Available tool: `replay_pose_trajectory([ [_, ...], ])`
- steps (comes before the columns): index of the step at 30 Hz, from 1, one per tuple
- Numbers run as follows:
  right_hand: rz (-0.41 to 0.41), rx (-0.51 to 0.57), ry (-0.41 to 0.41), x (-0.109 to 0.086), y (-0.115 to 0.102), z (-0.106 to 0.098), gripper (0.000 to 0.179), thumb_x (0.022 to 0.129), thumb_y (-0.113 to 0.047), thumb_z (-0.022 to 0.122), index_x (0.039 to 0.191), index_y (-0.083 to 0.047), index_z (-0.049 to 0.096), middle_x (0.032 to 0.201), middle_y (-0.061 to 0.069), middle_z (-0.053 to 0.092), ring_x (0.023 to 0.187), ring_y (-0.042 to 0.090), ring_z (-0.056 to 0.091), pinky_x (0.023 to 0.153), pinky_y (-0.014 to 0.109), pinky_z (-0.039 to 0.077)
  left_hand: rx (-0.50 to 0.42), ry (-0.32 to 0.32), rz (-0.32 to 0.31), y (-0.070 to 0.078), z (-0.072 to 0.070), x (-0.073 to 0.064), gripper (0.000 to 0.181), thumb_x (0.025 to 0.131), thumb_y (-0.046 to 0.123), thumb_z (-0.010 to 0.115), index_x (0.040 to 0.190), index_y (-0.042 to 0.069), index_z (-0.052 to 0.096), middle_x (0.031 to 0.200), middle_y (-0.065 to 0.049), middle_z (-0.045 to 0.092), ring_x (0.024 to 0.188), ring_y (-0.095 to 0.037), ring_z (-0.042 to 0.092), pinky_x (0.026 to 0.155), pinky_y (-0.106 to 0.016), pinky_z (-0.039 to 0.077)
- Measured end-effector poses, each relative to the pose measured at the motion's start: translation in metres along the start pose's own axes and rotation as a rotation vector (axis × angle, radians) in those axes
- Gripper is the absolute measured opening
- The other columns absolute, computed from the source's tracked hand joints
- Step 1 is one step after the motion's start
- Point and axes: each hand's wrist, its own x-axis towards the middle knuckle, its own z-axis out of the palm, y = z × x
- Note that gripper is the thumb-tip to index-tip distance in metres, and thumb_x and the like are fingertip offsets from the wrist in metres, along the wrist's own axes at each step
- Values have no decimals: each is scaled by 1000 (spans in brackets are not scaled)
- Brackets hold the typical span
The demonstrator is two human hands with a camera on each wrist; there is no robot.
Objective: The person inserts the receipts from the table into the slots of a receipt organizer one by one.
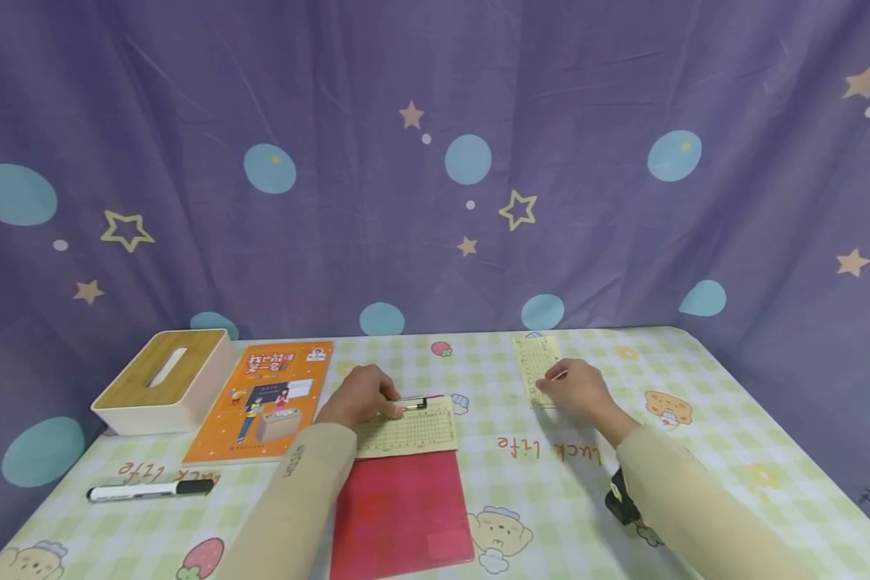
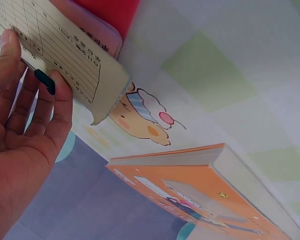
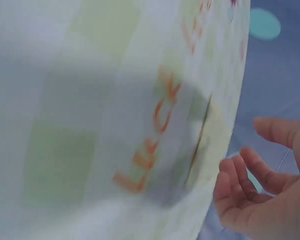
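A yellow printed form (image 1: 420, 431) lies over the top of a red folder (image 1: 402, 507). At the form's upper edge is a thin metal clip (image 1: 412, 403) with dark ends. My left hand (image 1: 366, 396) pinches this clip; in the left wrist view the thumb is over the form's edge and the fingers are curled behind it. Another yellow printed slip (image 1: 538, 354) lies flat toward the back of the table. My right hand (image 1: 576, 388) hovers at the slip's right side, fingers loosely bent. In the right wrist view its thumb stands apart from the fingertips, with nothing between them.
On the left are an orange book (image 1: 271, 403), a tissue box (image 1: 163, 379) with a wooden lid, and a white marker (image 1: 151, 490) with black ends. A black object (image 1: 621, 499) shows beside my right sleeve. A purple curtain (image 1: 435, 242) hangs behind the checked tablecloth (image 1: 551, 499).
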Motion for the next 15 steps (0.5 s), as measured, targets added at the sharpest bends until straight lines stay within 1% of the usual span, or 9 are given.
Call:
replay_pose_trajectory([
  [4, 86, 1, 31, 4, 16, -6, 48, 96, -27, 68, 123, 11, 59, 122, 31, 62, 109, 45, 60, 91, 52, 49, 1, 2, 4, -2, -1, 1, 15, 77, 8, 89, 88, 3, 80, 79, -1, 71, 74, -15, 56, 70, -31, 51],
  [7, 154, -22, 37, 6, 23, -5, 62, 94, -32, 69, 128, 17, 51, 127, 35, 58, 115, 49, 56, 97, 54, 46, 5, 10, 17, -2, -2, 0, 15, 76, 7, 89, 88, 3, 80, 79, -1, 72, 74, -15, 57, 71, -32, 51],
  [9, 191, -45, 38, 8, 25, -2, 69, 93, -37, 70, 128, 19, 49, 127, 37, 55, 118, 52, 53, 101, 55, 43, 5, 12, 19, -2, -2, -1, 15, 76, 7, 89, 88, 3, 80, 79, -2, 72, 74, -15, 57, 71, -32, 51],
  [12, 235, -84, 37, 9, 26, 1, 74, 91, -45, 71, 120, 20, 52, 120, 38, 57, 114, 53, 53, 99, 56, 42, 6, 12, 21, -1, -1, -2, 15, 77, 7, 89, 88, 3, 80, 80, -2, 72, 74, -16, 58, 71, -32, 52],
  [15, 273, -93, 30, 10, 24, 4, 81, 89, -50, 72, 119, 21, 51, 118, 39, 53, 115, 54, 48, 99, 58, 39, 4, 7, 17, 1, 0, -1, 16, 77, 8, 89, 89, 3, 80, 80, -2, 72, 75, -16, 58, 71, -32, 52],
])
